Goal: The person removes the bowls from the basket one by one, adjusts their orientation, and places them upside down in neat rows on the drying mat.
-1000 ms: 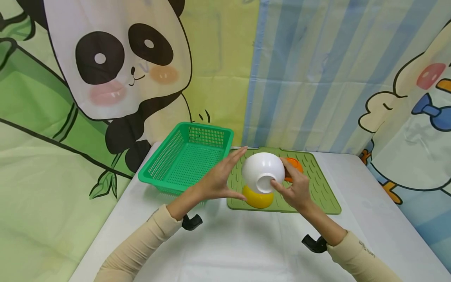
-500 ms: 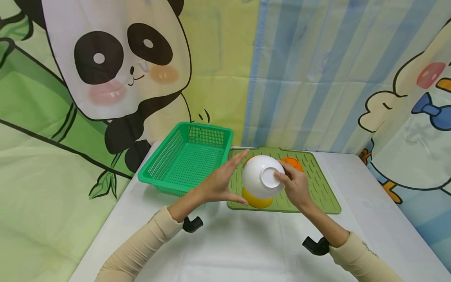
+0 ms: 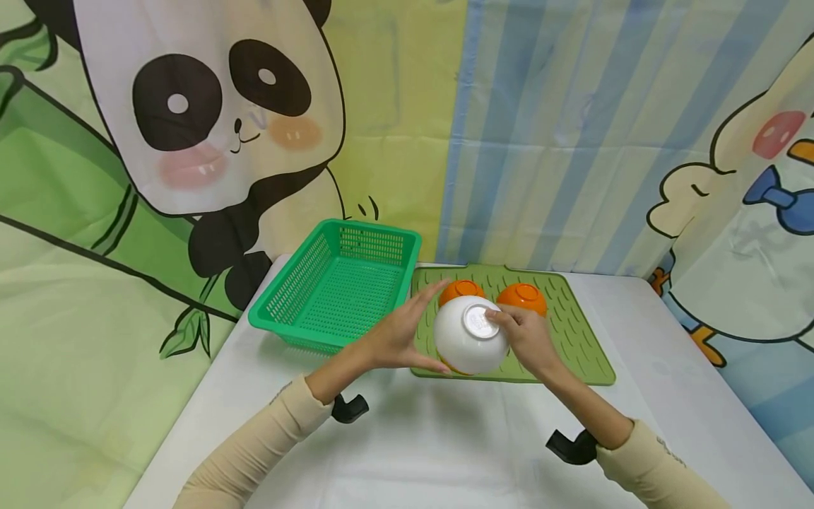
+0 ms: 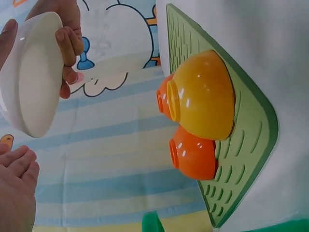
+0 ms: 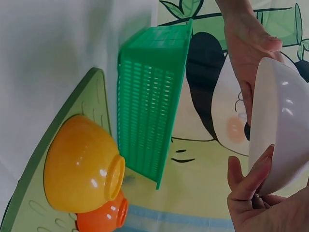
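Tilted with its base toward the head camera, a white bowl (image 3: 467, 350) is in the air, its rim pinched at the right side by my right hand (image 3: 529, 343). My left hand (image 3: 394, 336) is at the bowl's left, its fingers spread and fairly straight; whether it touches the bowl I cannot tell. Under the white bowl, an upside-down yellow bowl (image 4: 205, 96) sits on a green drying mat (image 3: 572, 353), mostly hidden in the head view. Two orange bowls (image 3: 523, 298) are upside down behind it on the same mat.
A green plastic basket (image 3: 263, 322) with slotted walls stands on the white-covered table (image 3: 407, 459), left of the mat. Behind them hangs a printed curtain (image 3: 534, 141) with a panda and blue stripes.
My right hand has turned the white bowl so more of its base faces the head camera, and lowered it slightly. The left orange bowl has come into view. My left hand has barely shifted.
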`<state>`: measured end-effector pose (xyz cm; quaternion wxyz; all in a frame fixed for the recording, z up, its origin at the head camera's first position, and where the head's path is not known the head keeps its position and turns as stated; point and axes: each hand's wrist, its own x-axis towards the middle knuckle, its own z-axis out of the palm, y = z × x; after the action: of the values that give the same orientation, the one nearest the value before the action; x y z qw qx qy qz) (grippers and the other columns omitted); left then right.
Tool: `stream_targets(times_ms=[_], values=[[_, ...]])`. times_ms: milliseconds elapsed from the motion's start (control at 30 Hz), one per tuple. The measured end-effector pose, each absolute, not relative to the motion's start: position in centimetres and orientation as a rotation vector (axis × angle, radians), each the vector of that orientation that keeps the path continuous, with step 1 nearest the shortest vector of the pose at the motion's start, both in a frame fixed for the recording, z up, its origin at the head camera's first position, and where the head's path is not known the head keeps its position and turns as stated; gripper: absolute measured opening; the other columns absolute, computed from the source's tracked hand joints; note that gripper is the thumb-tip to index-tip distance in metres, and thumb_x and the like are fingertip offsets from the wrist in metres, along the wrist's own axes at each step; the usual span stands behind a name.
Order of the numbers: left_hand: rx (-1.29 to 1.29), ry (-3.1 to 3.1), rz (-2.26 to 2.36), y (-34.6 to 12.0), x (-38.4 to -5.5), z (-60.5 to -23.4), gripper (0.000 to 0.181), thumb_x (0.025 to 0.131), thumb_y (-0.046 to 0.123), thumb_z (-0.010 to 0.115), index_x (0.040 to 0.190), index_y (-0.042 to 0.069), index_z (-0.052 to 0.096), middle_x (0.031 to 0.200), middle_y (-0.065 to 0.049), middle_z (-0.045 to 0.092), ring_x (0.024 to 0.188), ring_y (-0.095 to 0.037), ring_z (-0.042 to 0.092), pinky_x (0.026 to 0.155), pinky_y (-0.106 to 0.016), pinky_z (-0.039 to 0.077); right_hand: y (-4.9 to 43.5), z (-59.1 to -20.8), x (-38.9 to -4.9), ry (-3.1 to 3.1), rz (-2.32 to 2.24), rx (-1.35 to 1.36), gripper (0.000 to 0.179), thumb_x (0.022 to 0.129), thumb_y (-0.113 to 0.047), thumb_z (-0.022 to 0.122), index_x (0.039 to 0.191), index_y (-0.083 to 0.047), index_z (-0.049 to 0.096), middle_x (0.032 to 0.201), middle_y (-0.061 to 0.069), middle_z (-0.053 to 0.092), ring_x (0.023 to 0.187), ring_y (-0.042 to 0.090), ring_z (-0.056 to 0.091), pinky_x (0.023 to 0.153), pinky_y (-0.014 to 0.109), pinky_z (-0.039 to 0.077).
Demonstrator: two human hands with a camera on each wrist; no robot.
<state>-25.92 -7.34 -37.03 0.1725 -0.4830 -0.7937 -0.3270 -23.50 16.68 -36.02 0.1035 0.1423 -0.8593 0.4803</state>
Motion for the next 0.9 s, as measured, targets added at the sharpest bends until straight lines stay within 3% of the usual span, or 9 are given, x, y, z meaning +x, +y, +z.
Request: stream_targets(times_ms=[300, 667, 900], values=[[-1.384, -2.319, -1.01, -6.9, -25.8, -37.9, 0.116, 0.057, 0.051, 0.083, 0.146, 0.014, 0.018, 0.145, -0.005, 0.031, 0.127, -0.022, 0.037, 0.09, -0.041, 0.045, 16.5, -35.9, -23.4, -2.646, 1.456, 0.382, 0.039, 0.091, -0.031, 0.052, 0.104, 0.002, 0.068, 0.087, 0.015, 0.066, 0.062, 0.021, 0.056, 0.051, 0.034, 0.049], [-1.401, -2.372, -1.056, -6.5, -25.4, -38.8, 0.109, 0.06, 0.049, 0.082, 0.144, 0.015, 0.022, 0.137, -0.001, 0.039, 0.116, -0.017, 0.047, 0.085, -0.03, 0.048, 16.3, -35.8, -23.2, -2.703, 1.478, 0.375, 0.039, 0.091, -0.031, 0.052, 0.104, 0.001, 0.068, 0.09, 0.016, 0.066, 0.062, 0.02, 0.059, 0.049, 0.032, 0.05], [-1.405, -2.378, -1.096, -6.2, -25.0, -39.3, 0.108, 0.06, 0.043, 0.085, 0.143, 0.006, 0.026, 0.136, -0.003, 0.041, 0.118, -0.016, 0.046, 0.088, -0.031, 0.046, 16.3, -35.8, -23.2, -2.722, 1.507, 0.339, 0.038, 0.089, -0.031, 0.055, 0.102, 0.002, 0.069, 0.092, 0.017, 0.066, 0.065, 0.021, 0.062, 0.052, 0.032, 0.052]])
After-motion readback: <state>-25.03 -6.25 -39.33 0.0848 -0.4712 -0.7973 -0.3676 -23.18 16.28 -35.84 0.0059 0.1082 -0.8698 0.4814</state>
